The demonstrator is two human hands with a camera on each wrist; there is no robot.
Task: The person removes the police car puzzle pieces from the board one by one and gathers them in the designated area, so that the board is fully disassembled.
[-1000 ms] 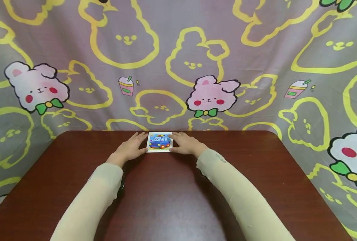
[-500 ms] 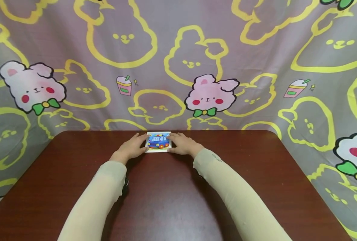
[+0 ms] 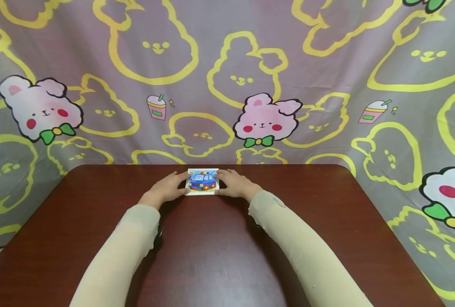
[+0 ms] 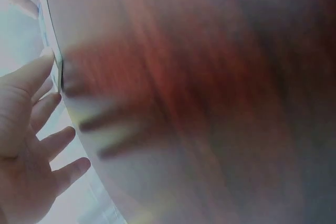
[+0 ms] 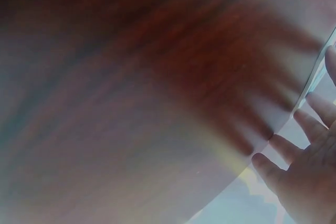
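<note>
Left hand [image 3: 167,187]: fingers [image 4: 71,174] fanned apart, thumb and forefinger at the left edge of the car picture tile [image 3: 202,183]. Right hand [image 3: 235,183] mirrors it on the right edge, fingers spread too. Tile: white border, blue cartoon car, far middle of the desk [image 3: 335,204], between both hands; from where I'm standing, can't tell if flat on the wood or slightly raised. Tight behind: desk's far edge just past the tile. Plenty of room otherwise, wide brown surface left and right, long stretch nearer, between the pale sleeves [image 3: 304,243]. Rabbit-print curtain [image 3: 246,21] hangs behind and along both sides
</note>
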